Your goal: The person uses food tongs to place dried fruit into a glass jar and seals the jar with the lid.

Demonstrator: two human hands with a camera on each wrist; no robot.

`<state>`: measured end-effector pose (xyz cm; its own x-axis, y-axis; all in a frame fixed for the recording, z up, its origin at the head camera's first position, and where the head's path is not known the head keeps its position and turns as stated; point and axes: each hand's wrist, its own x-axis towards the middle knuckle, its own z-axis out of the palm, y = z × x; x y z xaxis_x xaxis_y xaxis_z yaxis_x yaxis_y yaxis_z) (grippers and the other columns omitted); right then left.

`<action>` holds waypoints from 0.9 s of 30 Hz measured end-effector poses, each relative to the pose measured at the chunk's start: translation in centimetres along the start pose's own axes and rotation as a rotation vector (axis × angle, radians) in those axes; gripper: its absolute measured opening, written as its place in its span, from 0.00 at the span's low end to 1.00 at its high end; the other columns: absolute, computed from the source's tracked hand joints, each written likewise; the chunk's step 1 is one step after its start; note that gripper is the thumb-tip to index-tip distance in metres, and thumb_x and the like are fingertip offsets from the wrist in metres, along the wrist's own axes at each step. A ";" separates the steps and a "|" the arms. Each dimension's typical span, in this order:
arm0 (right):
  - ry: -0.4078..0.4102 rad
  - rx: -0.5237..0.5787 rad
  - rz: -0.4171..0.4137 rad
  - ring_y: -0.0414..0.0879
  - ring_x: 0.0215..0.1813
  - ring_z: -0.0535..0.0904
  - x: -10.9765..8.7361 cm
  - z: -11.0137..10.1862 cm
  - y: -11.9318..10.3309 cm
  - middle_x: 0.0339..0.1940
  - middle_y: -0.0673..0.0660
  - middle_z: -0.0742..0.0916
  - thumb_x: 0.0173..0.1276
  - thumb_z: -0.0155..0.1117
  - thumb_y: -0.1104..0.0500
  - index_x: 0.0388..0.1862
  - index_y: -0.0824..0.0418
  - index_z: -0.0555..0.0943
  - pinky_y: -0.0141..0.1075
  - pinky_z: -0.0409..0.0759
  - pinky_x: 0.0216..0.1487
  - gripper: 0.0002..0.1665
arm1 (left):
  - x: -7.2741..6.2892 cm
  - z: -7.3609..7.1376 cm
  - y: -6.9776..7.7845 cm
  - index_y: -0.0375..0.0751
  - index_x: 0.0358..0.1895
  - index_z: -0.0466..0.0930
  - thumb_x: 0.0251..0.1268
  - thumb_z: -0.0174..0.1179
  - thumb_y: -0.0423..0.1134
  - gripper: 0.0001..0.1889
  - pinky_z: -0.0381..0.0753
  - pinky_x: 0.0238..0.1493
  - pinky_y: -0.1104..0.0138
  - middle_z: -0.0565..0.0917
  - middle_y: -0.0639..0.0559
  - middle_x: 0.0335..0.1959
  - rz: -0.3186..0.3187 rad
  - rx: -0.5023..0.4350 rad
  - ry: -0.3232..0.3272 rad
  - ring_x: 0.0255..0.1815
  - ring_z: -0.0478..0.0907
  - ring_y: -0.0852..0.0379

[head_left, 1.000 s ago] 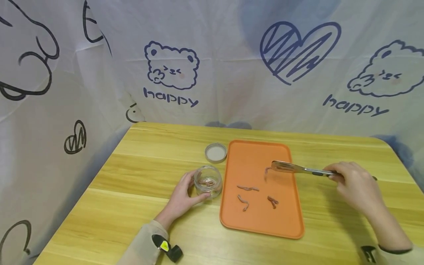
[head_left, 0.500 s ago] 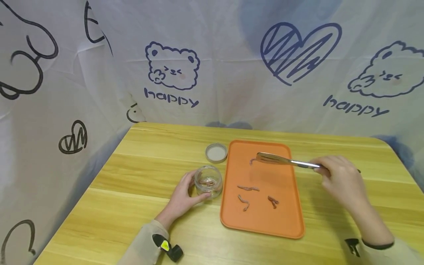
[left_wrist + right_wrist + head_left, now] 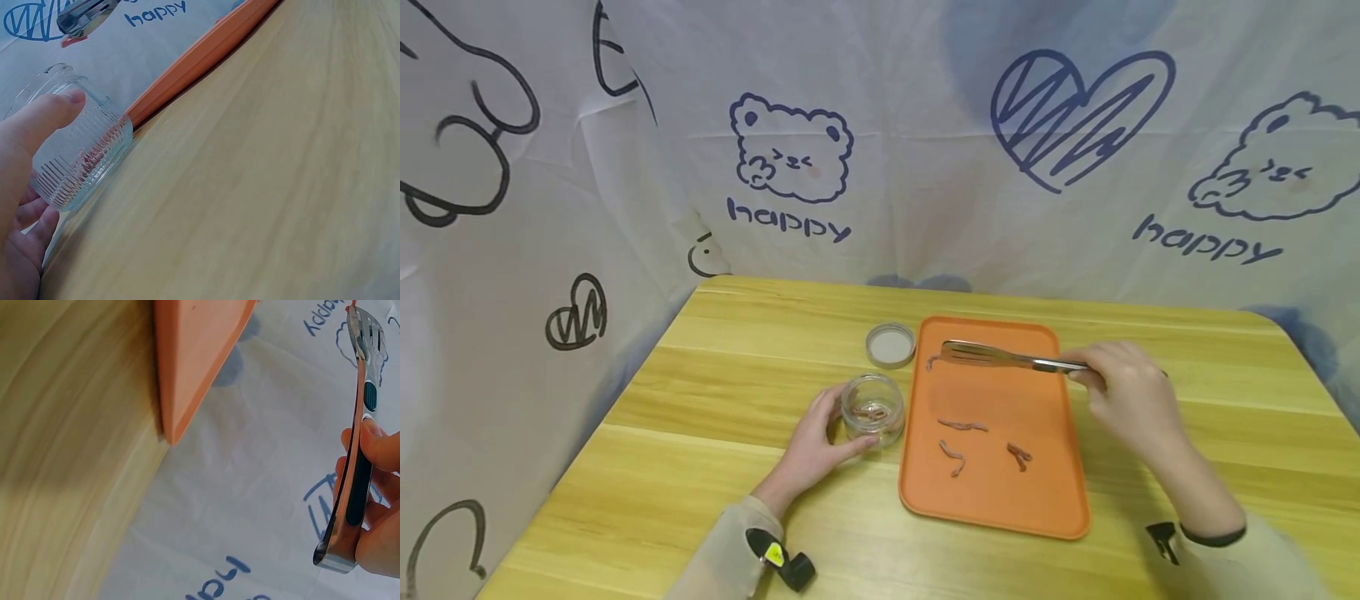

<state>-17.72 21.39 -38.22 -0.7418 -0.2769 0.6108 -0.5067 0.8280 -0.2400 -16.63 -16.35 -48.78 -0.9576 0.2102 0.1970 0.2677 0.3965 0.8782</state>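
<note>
My left hand [image 3: 812, 446] holds a clear glass jar [image 3: 871, 408] upright on the table, thumb on its near side. Reddish-brown worms [image 3: 100, 153] lie at the jar's bottom, seen through the ribbed wall in the left wrist view. In my right hand [image 3: 1131, 396] are metal tongs [image 3: 1000, 356] with dark grip inserts, gripped by the handle and raised over the orange tray [image 3: 992, 508]. From the tongs' tip hangs one thin worm [image 3: 931, 363], above the tray's far left part. Several more worms [image 3: 962, 425] lie on the tray.
A round lid [image 3: 891, 345] lies on the wooden table [image 3: 730, 367] behind the jar, beside the tray's left edge. The tray stands close to the jar's right side. A printed white cloth [image 3: 917, 200] hangs behind the table and along the left.
My right hand has moved the tongs and the hanging worm leftward and slightly away across the tray, toward the lid and jar side. The left hand and jar have stayed in place.
</note>
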 end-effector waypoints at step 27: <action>-0.033 0.069 -0.233 0.50 0.36 0.79 2.0 4.0 -4.3 0.31 0.52 0.86 0.50 0.74 0.70 0.33 0.59 0.85 0.43 0.80 0.35 0.12 | 0.1 0.1 -0.3 0.46 0.68 0.65 0.48 0.75 0.47 0.42 0.65 0.67 0.61 0.71 0.49 0.60 0.000 -0.015 0.001 0.62 0.70 0.53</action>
<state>-18.74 15.35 -38.98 -0.6148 -0.4735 0.6307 -0.6939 0.7048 -0.1472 -16.76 -16.35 -49.12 -0.9577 0.2091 0.1978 0.2663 0.3826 0.8847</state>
